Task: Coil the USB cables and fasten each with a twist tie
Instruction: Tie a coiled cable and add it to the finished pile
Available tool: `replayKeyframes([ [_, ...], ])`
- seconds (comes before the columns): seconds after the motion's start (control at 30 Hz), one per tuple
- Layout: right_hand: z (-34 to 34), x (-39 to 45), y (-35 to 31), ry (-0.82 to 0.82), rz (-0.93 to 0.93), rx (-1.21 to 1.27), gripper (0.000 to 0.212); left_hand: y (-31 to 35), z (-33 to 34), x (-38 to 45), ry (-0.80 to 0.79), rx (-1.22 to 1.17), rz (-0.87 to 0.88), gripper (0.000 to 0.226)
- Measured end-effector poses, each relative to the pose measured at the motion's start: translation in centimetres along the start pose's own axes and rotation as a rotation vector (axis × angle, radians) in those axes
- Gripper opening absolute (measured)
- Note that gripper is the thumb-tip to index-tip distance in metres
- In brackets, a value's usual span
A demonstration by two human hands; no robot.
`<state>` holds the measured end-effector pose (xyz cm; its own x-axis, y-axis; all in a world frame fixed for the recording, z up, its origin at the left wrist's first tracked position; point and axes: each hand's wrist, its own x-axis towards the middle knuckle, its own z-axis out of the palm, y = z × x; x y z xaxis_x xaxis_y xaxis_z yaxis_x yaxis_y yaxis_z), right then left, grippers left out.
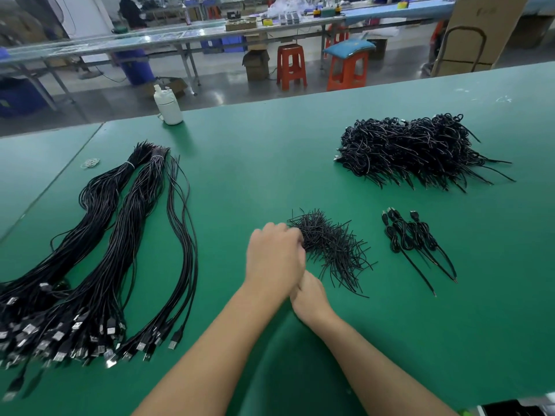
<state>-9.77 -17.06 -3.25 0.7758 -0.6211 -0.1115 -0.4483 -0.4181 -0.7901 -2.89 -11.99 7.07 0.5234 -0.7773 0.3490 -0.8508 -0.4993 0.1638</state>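
1. Far to the left of our hands, the uncoiled USB cables (99,250) lie in long black bundles on the green counter (270,163), their plug ends fanned out at the near left edge and their far ends gathered by pale bands.
2. Beyond those bundles, a small cluster of pale rubber bands (90,163) rests on the counter, and further on, near the far edge, stands a white bottle (167,106).
3. Our left hand (274,259) lies knuckles up at the centre, fingers curled down at the left edge of the twist-tie pile; we cannot tell whether it has hold of a tie.
4. Our right hand (309,291) is tucked under and just behind the left, touching it; its fingers are hidden, so we cannot tell how far open it is or what it holds.
5. Just to the right of the hands, and touching the left fingertips, lies the pile of twist ties (333,247), short black wires pointing every way.
6. Further right, well apart from the ties, a few coiled cables (411,235) lie side by side, plugs pointing away from us and loose tails toward us.
7. Beyond these, far right, sits the large heap of finished coils (417,151).
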Motion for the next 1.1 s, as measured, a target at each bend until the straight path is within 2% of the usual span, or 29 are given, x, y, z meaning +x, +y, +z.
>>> replayKeyframes([
  [0.07, 0.0, 0.1, -0.1, 0.017, -0.032, 0.025, 0.025, -2.1, -0.3, -0.7, 0.138, -0.346, -0.247, 0.014],
  [0.13, 0.1, 0.1, -0.1, 0.025, -0.042, 0.030, 0.030, -4.3, 0.4, -1.2, 0.148, -0.604, -0.501, 0.013],
  [0.23, 0.1, -0.1, 0.1, 0.022, -0.048, 0.041, 0.032, -6.2, 2.5, -2.2, 0.156, -0.865, -0.807, 0.018],
  [0.33, 0.1, -0.2, 0.2, 0.035, -0.065, 0.041, 0.032, -7.1, 4.6, -3.3, 0.235, -1.024, -0.978, 0.020],
  [0.4, 0.3, -0.2, 0.3, 0.044, -0.075, 0.018, 0.031, -7.2, 5.6, -3.8, 0.165, -0.976, -0.937, 0.020],
  [0.5, 0.5, -0.3, 0.4, 0.034, -0.095, -0.072, 0.030, -6.5, 6.3, -4.3, -0.032, -0.830, -0.737, 0.019],
  [0.6, 0.6, -0.3, 0.4, 0.015, -0.112, -0.131, 0.031, -6.0, 6.6, -4.5, -0.124, -0.705, -0.581, 0.011],
  [0.7, 0.6, -0.4, 0.5, 0.007, -0.107, -0.141, 0.029, -5.7, 6.6, -4.6, -0.134, -0.611, -0.464, 0.011],
  [0.93, 0.7, -0.2, 0.5, 0.019, -0.066, -0.100, 0.021, -6.1, 6.1, -4.9, -0.062, -0.582, -0.333, 0.012],
  [1.1, 0.6, -0.2, 0.4, 0.032, -0.055, -0.084, 0.020, -6.4, 6.3, -5.8, -0.085, -0.593, -0.247, 0.012],
])
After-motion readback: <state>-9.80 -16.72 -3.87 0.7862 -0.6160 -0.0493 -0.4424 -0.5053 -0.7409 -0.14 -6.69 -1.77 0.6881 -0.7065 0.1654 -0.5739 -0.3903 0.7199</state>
